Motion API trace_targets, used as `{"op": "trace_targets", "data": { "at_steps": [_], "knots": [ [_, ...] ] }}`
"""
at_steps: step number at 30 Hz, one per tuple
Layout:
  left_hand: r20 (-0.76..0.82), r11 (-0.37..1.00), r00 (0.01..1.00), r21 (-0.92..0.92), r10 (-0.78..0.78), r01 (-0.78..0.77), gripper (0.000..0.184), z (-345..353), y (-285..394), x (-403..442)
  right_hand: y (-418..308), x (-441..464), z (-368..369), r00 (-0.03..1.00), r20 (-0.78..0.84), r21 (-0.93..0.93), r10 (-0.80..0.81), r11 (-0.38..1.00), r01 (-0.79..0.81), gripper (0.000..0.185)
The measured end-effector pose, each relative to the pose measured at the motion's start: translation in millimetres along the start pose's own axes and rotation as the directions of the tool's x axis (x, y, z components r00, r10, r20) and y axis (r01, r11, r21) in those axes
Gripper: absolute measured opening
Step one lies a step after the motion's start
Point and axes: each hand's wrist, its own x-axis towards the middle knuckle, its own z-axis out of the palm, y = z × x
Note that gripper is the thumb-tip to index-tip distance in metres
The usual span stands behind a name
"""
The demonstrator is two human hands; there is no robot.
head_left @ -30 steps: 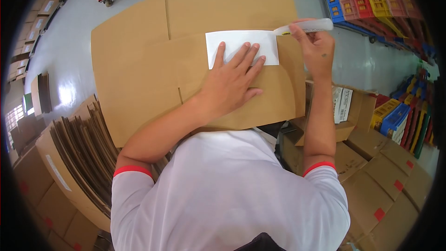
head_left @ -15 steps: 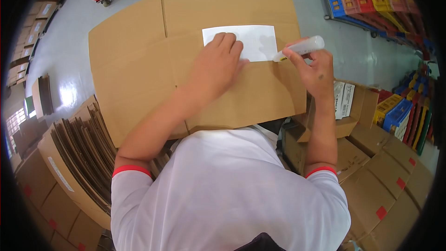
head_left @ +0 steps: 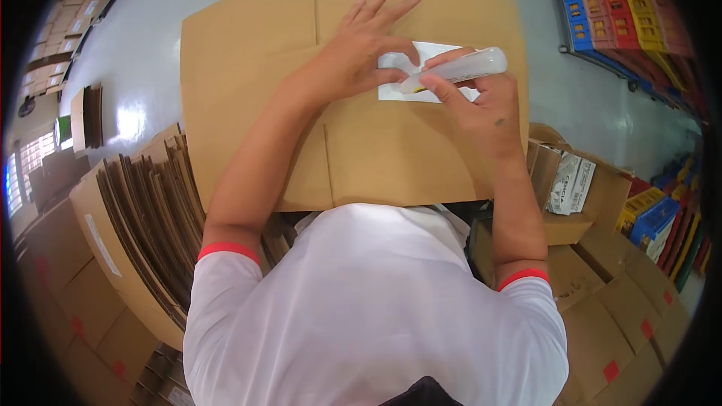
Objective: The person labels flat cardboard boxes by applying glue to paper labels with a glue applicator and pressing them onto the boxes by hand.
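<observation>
A flattened cardboard box (head_left: 248, 105) lies in front of me, with a white sheet of paper (head_left: 389, 94) on it. My right hand (head_left: 489, 105) grips a whitish, translucent glue bottle (head_left: 466, 66), tilted with its narrow end pointing left over the paper. My left hand (head_left: 361, 53) is at the paper's left side. Its thumb and index finger curve towards the bottle's tip with a gap between them, while the other fingers spread out over the cardboard. Both hands and the bottle cover much of the sheet.
Upright cardboard sheets (head_left: 143, 218) stand packed at my left. An open carton (head_left: 602, 199) holding a printed white pack (head_left: 573, 184) is at my right, near closed boxes (head_left: 594, 331). Coloured plastic crates (head_left: 609, 7) are stacked at the far right.
My left hand has lifted off the paper's upper left and spread its fingers. My right hand has brought the bottle left from the paper's right edge. The view has shifted.
</observation>
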Motion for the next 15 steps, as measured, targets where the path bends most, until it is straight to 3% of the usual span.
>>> {"op": "trace_targets", "data": {
  "at_steps": [6, 9, 12, 14, 15],
  "knots": [
    [-0.016, 1.0, 1.0, -0.028, -0.01, 0.01, 0.024, 4, -7, -3, 10, 6, 30, 0.995, 0.015, 0.065, -0.099, 0.993, 0.098, 0.015],
    [-0.023, 1.0, 1.0, -0.027, -0.014, 0.013, 0.023, 5, -8, -3, 13, 7, 28, 0.989, 0.052, -0.075, -0.137, 0.987, 0.141, 0.016],
    [-0.028, 0.999, 1.0, -0.034, -0.005, 0.004, 0.024, 6, -7, -2, 12, 0, 11, 0.997, -0.018, -0.113, -0.069, 0.991, 0.066, 0.016],
    [-0.039, 0.998, 0.999, -0.057, 0.006, -0.008, 0.025, 6, -5, -2, 9, -9, -7, 0.988, -0.103, -0.19, 0.115, 0.973, -0.133, 0.011],
    [-0.033, 0.998, 0.999, -0.056, -0.003, 0.001, 0.026, 5, -4, -1, 10, -13, -16, 0.987, -0.11, -0.197, 0.118, 0.971, -0.138, 0.011]
  ]
}}
